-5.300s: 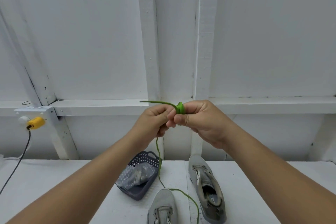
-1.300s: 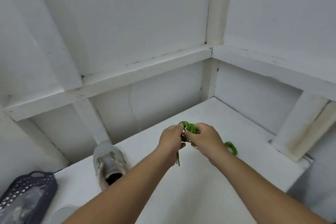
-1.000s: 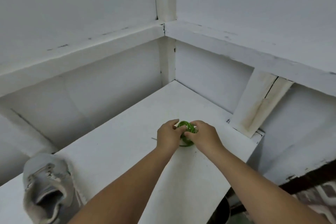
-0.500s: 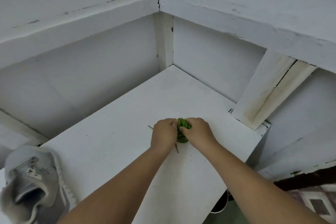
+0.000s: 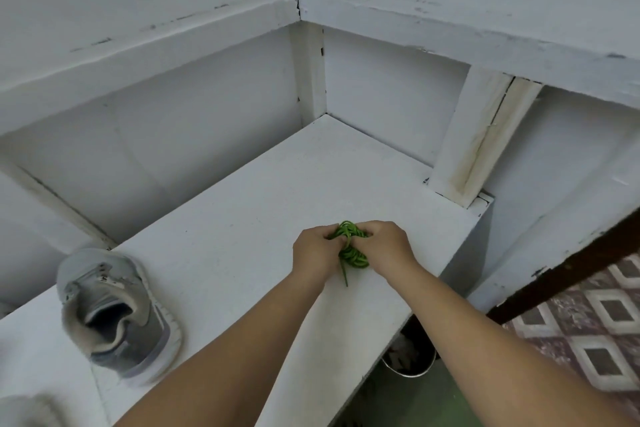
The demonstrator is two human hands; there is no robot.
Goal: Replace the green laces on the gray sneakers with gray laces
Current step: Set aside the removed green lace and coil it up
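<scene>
A bundle of coiled green laces (image 5: 352, 246) lies on the white table (image 5: 242, 225) near its right end. My left hand (image 5: 315, 253) and my right hand (image 5: 384, 246) both grip the bundle, fingers curled round it from either side. A loose lace end trails toward me from under the hands. One gray sneaker (image 5: 114, 312) without laces stands at the left, heel toward me. The toe of the second gray sneaker (image 5: 24, 409) shows blurred at the bottom left corner. No gray laces are in view.
White walls close the table's back and right corner. A white post (image 5: 474, 139) leans at the right end. The table's right edge drops to a patterned tiled floor (image 5: 588, 329), with a metal bucket (image 5: 408, 357) under the table.
Over five seconds my hands wound the green lace into a coil, carried it right and lowered it onto the table. In the last half second they stay gripping the bundle there.
</scene>
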